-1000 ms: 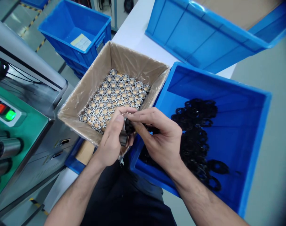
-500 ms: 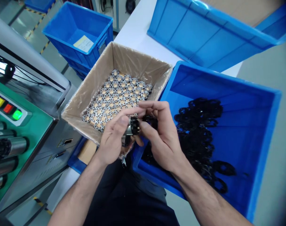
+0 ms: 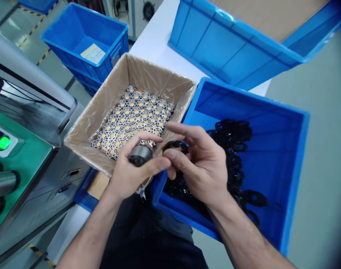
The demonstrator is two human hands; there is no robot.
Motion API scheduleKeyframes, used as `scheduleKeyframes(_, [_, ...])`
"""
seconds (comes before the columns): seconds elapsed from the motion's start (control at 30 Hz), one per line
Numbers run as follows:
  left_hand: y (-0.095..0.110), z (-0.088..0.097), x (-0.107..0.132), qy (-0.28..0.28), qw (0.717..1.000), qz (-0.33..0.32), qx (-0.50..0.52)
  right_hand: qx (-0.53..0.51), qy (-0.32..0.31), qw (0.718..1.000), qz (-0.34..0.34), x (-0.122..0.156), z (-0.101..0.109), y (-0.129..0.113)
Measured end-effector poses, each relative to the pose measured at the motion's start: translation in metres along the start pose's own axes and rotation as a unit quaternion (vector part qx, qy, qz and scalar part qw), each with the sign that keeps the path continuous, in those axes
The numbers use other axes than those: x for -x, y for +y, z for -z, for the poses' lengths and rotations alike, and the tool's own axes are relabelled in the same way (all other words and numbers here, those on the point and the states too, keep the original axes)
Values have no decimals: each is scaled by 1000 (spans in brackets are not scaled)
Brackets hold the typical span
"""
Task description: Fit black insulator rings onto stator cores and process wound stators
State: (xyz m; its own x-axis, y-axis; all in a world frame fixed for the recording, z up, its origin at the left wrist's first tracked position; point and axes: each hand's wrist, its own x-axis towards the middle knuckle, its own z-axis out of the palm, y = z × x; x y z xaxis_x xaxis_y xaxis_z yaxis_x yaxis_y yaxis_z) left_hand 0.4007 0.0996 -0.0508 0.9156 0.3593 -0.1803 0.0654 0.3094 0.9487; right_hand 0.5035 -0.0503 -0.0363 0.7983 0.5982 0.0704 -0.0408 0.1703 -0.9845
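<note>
My left hand (image 3: 132, 170) is curled around a short silver metal cylinder (image 3: 144, 151) with a dark end, which lies in the crook between thumb and fingers. Close to its right, my right hand (image 3: 204, 168) pinches a black plastic ring-shaped part (image 3: 174, 145) between thumb and fingers. Its fingers hide some of that part, so I cannot tell whether there is more than one. The left thumb tip reaches close to the right thumb. Both hands are above the meeting edges of a plastic-lined carton (image 3: 162, 76) and a blue bin (image 3: 295, 123).
Rows of silver slotted metal rings (image 3: 137, 112) fill the carton floor. Black ring parts (image 3: 234, 130) are heaped in the bin. A larger blue crate (image 3: 232, 45) stands behind, and stacked blue crates (image 3: 86, 22) are at back left. A green-topped machine (image 3: 27, 149) holds metal cylinders at left.
The cylinder in my left hand has turned, and its black toothed end no longer faces the right hand. My right hand has drawn slightly away with the black part. The whole view has shifted.
</note>
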Motion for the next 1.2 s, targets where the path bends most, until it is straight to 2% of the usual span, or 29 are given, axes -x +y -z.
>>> scheduleKeyframes(0.07, [-1, 1, 1, -54, 997, 40, 31, -51, 2, 998, -48, -2, -1, 0])
scheduleKeyframes(0.13, [-4, 2, 0, -59, 994, 64, 65, -98, 2, 993, -69, -4, -2, 1])
scheduleKeyframes(0.27, [-10, 0, -2, -46, 995, 37, 85, -95, 5, 991, -90, -5, -3, 4])
scheduleKeyframes(0.33, [-11, -1, 0, -39, 995, 41, 88, -53, 18, 996, -65, -3, -4, 6])
scheduleKeyframes(0.47, [-9, -3, 5, -28, 993, 75, 91, 54, 48, 997, 30, 3, -7, 10])
scheduleKeyframes(0.63, [-4, -1, 6, -35, 992, 89, 81, 144, 50, 986, 69, 5, -7, 12])
scheduleKeyframes(0.87, [-6, 0, 7, -47, 990, 94, 89, 194, 41, 967, 159, 2, -4, 9])
scheduleKeyframes(1.03, [-7, 2, 7, -50, 990, 97, 86, 216, 19, 959, 182, 2, 2, 8])
scheduleKeyframes(1.2, [-5, 1, 10, -67, 993, 81, 52, 218, 71, 956, 183, 6, -9, 12])
